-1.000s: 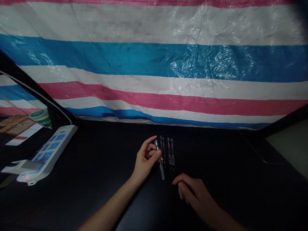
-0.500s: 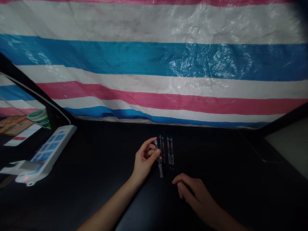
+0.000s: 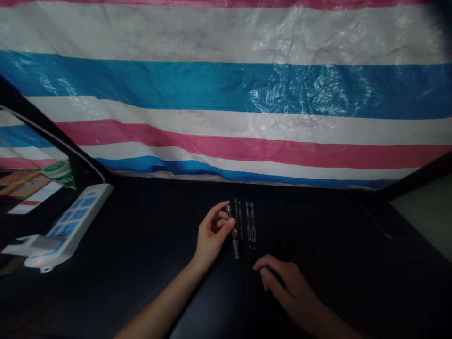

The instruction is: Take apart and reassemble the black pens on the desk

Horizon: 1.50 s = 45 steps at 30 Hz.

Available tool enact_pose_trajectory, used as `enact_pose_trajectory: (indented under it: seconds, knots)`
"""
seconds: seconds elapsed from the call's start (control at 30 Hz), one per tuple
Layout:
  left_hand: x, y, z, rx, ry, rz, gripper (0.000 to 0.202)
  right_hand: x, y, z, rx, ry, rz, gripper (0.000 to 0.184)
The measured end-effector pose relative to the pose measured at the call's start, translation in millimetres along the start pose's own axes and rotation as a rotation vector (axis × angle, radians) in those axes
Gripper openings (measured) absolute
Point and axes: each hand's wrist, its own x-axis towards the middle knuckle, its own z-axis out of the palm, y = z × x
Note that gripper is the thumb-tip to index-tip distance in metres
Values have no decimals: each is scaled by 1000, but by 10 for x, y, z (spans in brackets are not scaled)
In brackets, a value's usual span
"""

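Note:
My left hand point(image 3: 213, 231) pinches a slim dark pen point(image 3: 235, 248) with a clear upper barrel and a grey grip. The pen slants, its grip end pointing towards me, and the index fingertip is at its far end. Just right of it, several similar pens lie side by side on the black tabletop. One pair of pens point(image 3: 241, 230) is partly behind my left fingers, and another pair of pens point(image 3: 251, 234) lies slightly apart from it. My right hand point(image 3: 287, 282) hovers low at the near right, fingers loosely bent, thumb and index apart, with nothing visible in it.
A white power strip point(image 3: 76, 216) with blue sockets and a plug lies on the left. Behind it are a green-and-white tub point(image 3: 58, 172) and a white card with a red mark point(image 3: 33, 200). Striped plastic sheeting point(image 3: 226, 89) hangs along the back of the black tabletop point(image 3: 141, 235).
Both hands stay almost still. The thin dark tip seen beyond the held pen's grip earlier can no longer be made out.

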Motion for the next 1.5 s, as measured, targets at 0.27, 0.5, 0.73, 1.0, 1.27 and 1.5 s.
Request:
enact_pose_trajectory:
  seconds: [0.27, 0.5, 0.73, 1.0, 1.27, 1.5]
  knots:
    - [-1, 2, -4, 8, 2, -4, 43, -17, 32, 18, -11, 6, -9, 26]
    - [5, -8, -3, 1, 10, -11, 47, -5, 17, 17, -16, -2, -7, 26]
    - [16, -8, -17, 25, 38, 11, 41, -9, 24, 7, -7, -11, -14, 26]
    - [20, -9, -17, 19, 26, -9, 41, -19, 45, 6, -17, -16, 7, 27]
    - [90, -81, -106, 287, 40, 17, 50, -9, 47, 27, -32, -18, 7, 27]
    - [133, -194, -170, 518, 38, 70, 47, 43, 60, -34, -74, 19, 1, 30]
